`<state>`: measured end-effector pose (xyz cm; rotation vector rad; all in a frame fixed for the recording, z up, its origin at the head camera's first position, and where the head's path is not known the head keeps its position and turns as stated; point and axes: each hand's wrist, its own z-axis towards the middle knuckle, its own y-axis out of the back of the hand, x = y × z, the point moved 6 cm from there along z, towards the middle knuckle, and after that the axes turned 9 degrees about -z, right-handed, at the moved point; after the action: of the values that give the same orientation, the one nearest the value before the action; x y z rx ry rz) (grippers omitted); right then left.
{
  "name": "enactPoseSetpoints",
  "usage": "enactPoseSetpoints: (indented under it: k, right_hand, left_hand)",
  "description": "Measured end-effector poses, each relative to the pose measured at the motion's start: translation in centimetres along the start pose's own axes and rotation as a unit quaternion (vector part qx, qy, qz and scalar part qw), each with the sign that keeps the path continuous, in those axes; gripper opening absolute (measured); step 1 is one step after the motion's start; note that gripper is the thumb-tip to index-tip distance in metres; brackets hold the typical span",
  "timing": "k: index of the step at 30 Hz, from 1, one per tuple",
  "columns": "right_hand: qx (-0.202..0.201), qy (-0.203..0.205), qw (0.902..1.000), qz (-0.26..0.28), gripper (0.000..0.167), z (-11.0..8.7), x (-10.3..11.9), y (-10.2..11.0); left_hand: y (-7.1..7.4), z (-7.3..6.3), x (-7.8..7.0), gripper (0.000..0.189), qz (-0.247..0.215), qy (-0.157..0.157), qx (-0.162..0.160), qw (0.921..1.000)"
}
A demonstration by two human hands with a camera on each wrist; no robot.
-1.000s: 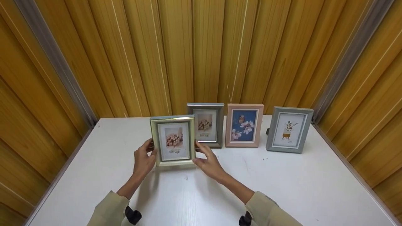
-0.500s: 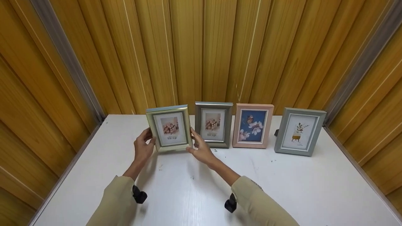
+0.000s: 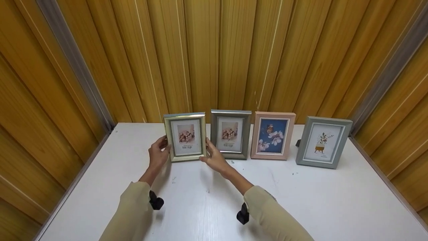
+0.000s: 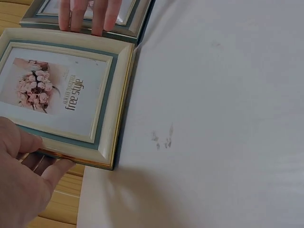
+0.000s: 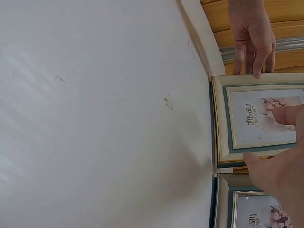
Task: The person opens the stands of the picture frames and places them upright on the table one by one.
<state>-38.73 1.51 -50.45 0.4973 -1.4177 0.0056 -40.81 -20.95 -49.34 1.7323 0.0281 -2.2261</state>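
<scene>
A cream-gold photo frame [image 3: 187, 158] with a rose picture stands at the left end of a row, its bottom edge on the white table. My left hand [image 3: 158, 154] grips its left side; in the left wrist view that hand's thumb [image 4: 29, 142] lies along the side edge. My right hand [image 3: 216, 160] holds the opposite side, thumb near the lower right corner. In the right wrist view both the left hand [image 5: 254, 35] and right hand [image 5: 280, 173] flank the cream-gold frame [image 5: 223, 118]. Close to its right stands a grey-bronze photo frame [image 3: 248, 134] with the same picture.
Further right stand a pink photo frame [image 3: 290, 137] with blossoms and a grey-green photo frame [image 3: 341, 144], angled, with a plant drawing. The white table [image 3: 207, 214] reaches back to a yellow wood-panelled wall [image 3: 200, 57]. Panelled walls close both sides.
Both hands have moved the cream-gold frame back and leftward, from partly covering the grey-bronze frame to beside it. Over the last half second its tilt has straightened. The head view has shifted somewhat.
</scene>
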Motion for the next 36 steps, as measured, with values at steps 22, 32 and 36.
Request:
enactPoseSetpoints:
  k: [22, 32, 36]
  right_hand:
    - [0.01, 0.006, 0.9974, -0.071, 0.067, -2.6, -0.2, 1.6]
    - [0.022, 0.045, 0.98, -0.193, 0.044, -6.8, 0.6, 7.3]
    - [-0.041, 0.041, 0.9698, -0.237, 0.05, -7.6, 1.0, 10.5]
  left_hand:
    - [0.0, -1.2, -2.2, 0.04, 0.034, -0.081, -0.049, 0.9949]
    - [-4.3, -4.4, -6.1, 0.049, 0.137, -0.3, 0.041, 0.9432]
    - [-6.2, -5.1, -6.5, 0.064, 0.211, -0.337, 0.09, 0.913]
